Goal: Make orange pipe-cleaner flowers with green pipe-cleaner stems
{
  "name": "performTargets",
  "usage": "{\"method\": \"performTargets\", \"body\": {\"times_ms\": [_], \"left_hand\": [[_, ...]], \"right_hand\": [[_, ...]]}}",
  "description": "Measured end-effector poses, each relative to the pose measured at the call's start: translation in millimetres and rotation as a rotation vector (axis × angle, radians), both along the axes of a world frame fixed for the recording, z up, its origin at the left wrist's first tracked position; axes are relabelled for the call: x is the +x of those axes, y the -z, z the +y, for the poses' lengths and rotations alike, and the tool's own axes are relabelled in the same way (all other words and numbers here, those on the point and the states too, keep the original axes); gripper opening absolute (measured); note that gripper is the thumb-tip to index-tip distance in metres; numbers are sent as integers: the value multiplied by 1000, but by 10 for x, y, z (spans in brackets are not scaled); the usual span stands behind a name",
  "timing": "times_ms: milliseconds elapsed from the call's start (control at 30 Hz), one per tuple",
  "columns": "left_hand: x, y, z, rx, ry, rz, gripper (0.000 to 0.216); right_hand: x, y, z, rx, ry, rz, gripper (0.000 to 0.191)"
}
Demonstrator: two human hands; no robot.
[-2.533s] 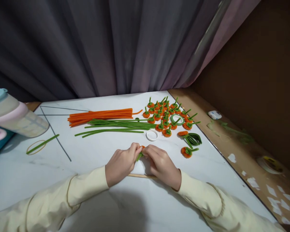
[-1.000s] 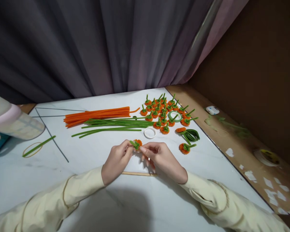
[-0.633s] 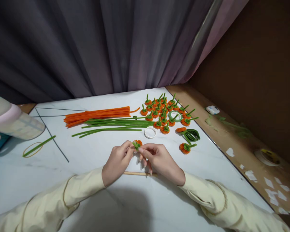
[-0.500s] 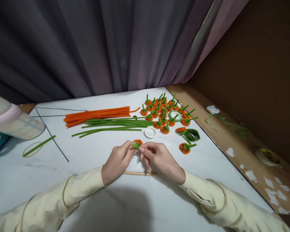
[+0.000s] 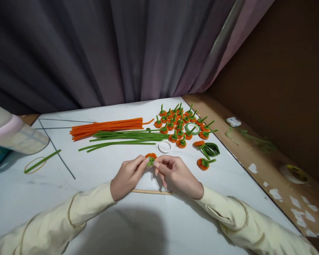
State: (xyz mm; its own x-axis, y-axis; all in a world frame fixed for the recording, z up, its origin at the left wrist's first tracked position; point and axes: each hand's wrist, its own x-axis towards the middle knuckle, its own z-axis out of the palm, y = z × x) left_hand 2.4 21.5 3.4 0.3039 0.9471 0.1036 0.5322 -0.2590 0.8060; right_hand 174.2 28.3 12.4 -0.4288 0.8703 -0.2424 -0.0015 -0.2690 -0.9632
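Note:
Both my hands meet above the middle of the white table [image 5: 101, 219]. My left hand [image 5: 126, 177] and my right hand [image 5: 175, 173] pinch a small orange pipe-cleaner pumpkin [image 5: 150, 158] with a green stem between their fingertips. A thin wooden stick [image 5: 151, 192] lies on the table under my wrists. Behind them lie a bundle of orange pipe cleaners [image 5: 108, 126], a bundle of green pipe cleaners [image 5: 127, 136] and a pile of several finished pumpkins [image 5: 180, 124].
A white ring [image 5: 164, 146] and a green tape roll [image 5: 192, 128] lie near the pile. One pumpkin [image 5: 204, 163] and folded green loops [image 5: 211, 148] sit at right. A lidded jug [image 5: 13, 131] stands far left. Dark curtain behind; brown ledge with paper scraps right.
The pumpkin came out from between my closed hands into view at my fingertips. In the last second my hands barely moved, only the fingers shifting on the green stem.

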Motion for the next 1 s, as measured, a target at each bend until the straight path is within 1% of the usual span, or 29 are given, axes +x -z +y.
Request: {"method": "performTargets", "body": {"times_ms": [100,167,200,267,367,433,500,567,633,733,833,933,1000], "left_hand": [[-17,5,48,-241,-54,-208,32],[-26,19,71,-383,-41,-377,33],[-29,27,77,-426,-18,-447,37],[-33,40,80,-454,26,-524,44],[-40,55,80,-438,39,-509,47],[-44,63,87,-434,41,-495,46],[-46,69,97,-444,46,-501,46],[-45,70,105,-465,57,-509,46],[-44,71,111,-489,72,-512,47],[-44,82,118,-523,82,-528,46],[-44,103,125,-560,75,-563,45],[-41,108,125,-596,87,-604,42],[-38,94,118,-601,104,-623,41]], "right_hand": [[1,37,-5,64,14,-59,27],[-2,53,-6,92,10,-86,26],[-3,59,-5,98,8,-95,26],[-3,65,3,97,10,-103,26],[15,61,27,90,-25,-121,26],[41,52,46,158,-36,-179,25],[73,48,67,356,17,-270,21],[104,60,86,618,71,-336,14],[127,96,101,840,67,-342,15],[148,175,110,1088,29,-362,21],[165,227,104,1338,4,-524,27],[178,218,101,1561,-33,-688,25],[178,194,104,1659,-56,-744,23]]}}
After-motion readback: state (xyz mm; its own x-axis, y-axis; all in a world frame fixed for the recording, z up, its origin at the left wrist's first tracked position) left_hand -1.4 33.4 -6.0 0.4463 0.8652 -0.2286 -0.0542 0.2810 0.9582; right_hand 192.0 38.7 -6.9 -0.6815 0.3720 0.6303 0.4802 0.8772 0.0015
